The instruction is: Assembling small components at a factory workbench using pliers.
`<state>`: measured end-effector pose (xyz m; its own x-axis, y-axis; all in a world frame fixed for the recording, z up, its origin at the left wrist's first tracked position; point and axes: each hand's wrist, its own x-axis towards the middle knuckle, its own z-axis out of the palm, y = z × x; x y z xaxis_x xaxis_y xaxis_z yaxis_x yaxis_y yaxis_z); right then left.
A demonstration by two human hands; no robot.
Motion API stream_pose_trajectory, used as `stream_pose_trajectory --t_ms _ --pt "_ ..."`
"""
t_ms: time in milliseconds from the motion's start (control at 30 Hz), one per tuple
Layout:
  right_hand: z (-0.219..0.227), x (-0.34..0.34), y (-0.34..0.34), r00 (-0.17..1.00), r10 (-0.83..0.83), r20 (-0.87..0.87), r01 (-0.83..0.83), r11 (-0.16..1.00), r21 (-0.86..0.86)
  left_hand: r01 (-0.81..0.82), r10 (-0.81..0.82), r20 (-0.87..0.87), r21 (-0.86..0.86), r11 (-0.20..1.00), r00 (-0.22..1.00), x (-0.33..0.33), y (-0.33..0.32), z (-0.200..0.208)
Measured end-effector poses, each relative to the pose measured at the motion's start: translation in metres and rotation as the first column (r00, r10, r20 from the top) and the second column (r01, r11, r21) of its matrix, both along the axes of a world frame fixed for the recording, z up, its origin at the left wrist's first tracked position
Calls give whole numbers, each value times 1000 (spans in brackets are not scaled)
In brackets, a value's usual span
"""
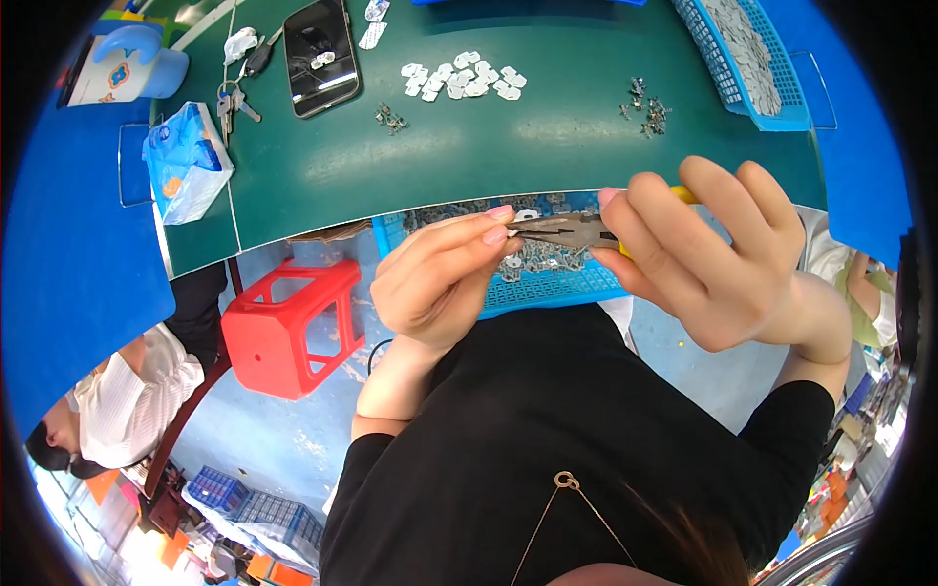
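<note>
Indoors, green table (pixel 410 166), red stool (pixel 269 347); left fingers (pixel 451 246) pinch piece (pixel 514 232), right fingers (pixel 674 223) grip pliers (pixel 583 230).

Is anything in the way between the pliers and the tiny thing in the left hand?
Nothing visible: the pliers, in the right hand, reach right up to the tiny piece in the left hand. Whether they touch is unclear.
</note>
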<state>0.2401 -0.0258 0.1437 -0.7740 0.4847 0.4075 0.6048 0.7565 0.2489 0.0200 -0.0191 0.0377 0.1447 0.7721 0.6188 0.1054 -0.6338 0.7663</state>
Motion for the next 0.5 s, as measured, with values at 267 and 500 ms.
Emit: stream_pose_trajectory --t_ms 267,500 --pt "10 3 2 991 -131 -36 110 931 -348 99 -49 233 -210 973 971 3 -7 -12" --pt "-34 53 0 724 -604 -333 414 766 -491 265 -10 499 -444 856 867 -9 -3 -13"
